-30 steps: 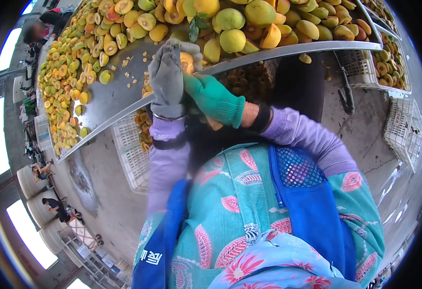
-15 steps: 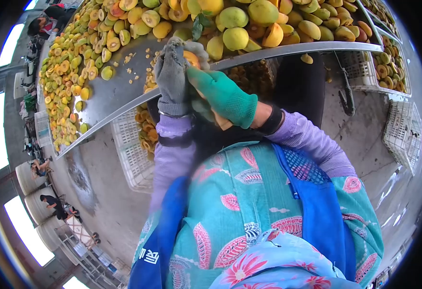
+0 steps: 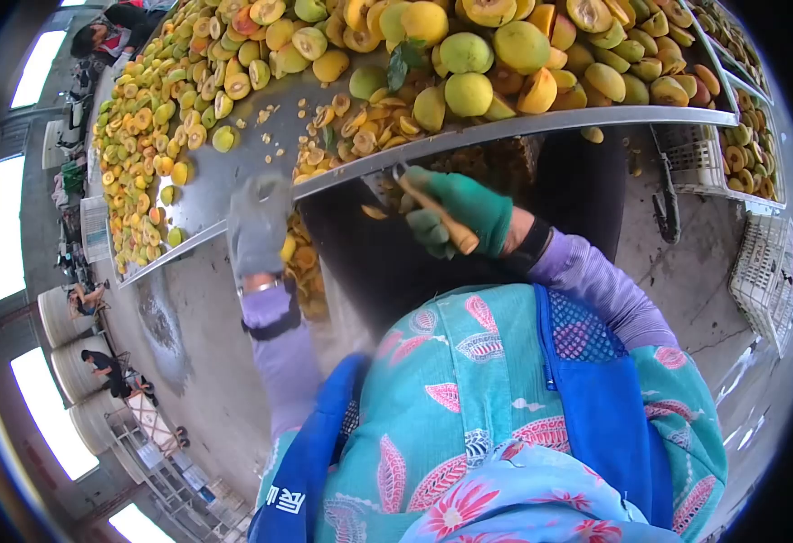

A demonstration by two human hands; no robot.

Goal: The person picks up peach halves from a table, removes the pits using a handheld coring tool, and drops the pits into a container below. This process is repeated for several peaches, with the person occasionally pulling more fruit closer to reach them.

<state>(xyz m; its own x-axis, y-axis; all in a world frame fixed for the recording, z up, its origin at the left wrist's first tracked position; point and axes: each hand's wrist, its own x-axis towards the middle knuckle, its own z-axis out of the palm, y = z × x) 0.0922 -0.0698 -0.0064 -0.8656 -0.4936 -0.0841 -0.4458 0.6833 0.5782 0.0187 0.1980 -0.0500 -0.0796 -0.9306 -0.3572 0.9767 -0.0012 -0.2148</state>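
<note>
In a green glove, my right hand [image 3: 469,206] is closed round the wooden handle of a small pitting tool [image 3: 446,215], just below the metal table edge; its short metal tip points up and left. My left hand [image 3: 261,222], in a grey glove, is smeared by motion at the table's front edge, and its fingers do not show clearly. Between the hands, a small slice of fruit [image 3: 374,212] appears over my dark-clad lap. Peach halves [image 3: 351,127] and small scraps lie on the table near the edge, with whole yellow-green peaches [image 3: 467,94] behind them.
The metal table [image 3: 202,185] bears a long heap of cut peaches. A crate of fruit pieces [image 3: 306,271] stands below its edge. To the right are a filled white crate [image 3: 747,172] and another white crate [image 3: 765,271]. A person [image 3: 111,36] sits at the far left.
My hands have parted: the left swung left and down from the right hand and no longer shows the peach. My right hand moved slightly right, exposing the tool; the slice came into view.
</note>
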